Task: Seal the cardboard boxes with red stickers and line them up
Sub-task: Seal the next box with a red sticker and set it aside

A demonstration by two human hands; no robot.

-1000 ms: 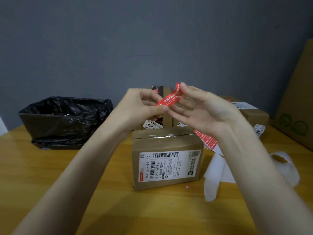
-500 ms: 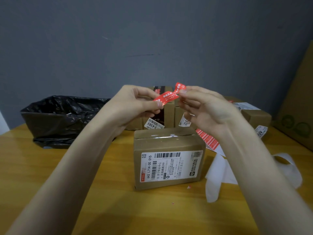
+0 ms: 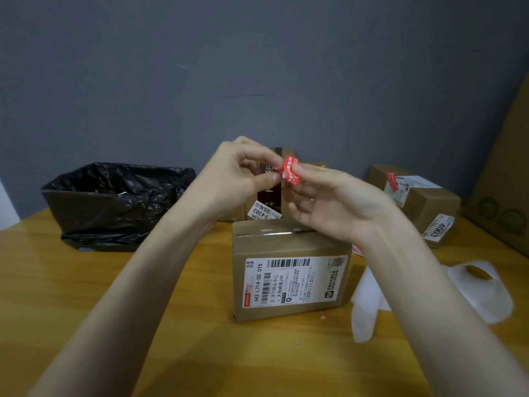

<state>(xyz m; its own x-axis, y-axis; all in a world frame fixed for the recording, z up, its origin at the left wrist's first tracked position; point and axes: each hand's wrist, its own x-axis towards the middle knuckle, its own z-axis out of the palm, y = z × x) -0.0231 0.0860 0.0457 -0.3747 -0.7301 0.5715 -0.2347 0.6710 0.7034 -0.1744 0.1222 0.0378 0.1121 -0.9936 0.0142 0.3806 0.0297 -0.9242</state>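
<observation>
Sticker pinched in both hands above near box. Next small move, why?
Probably lower the red sticker onto the top seam of the near box: the left hand and right hand pinch it above that box, whose seam shows no red sticker.

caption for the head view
Left hand and right hand pinch a red paper sticker above a brown cardboard box on a wooden table.
</observation>
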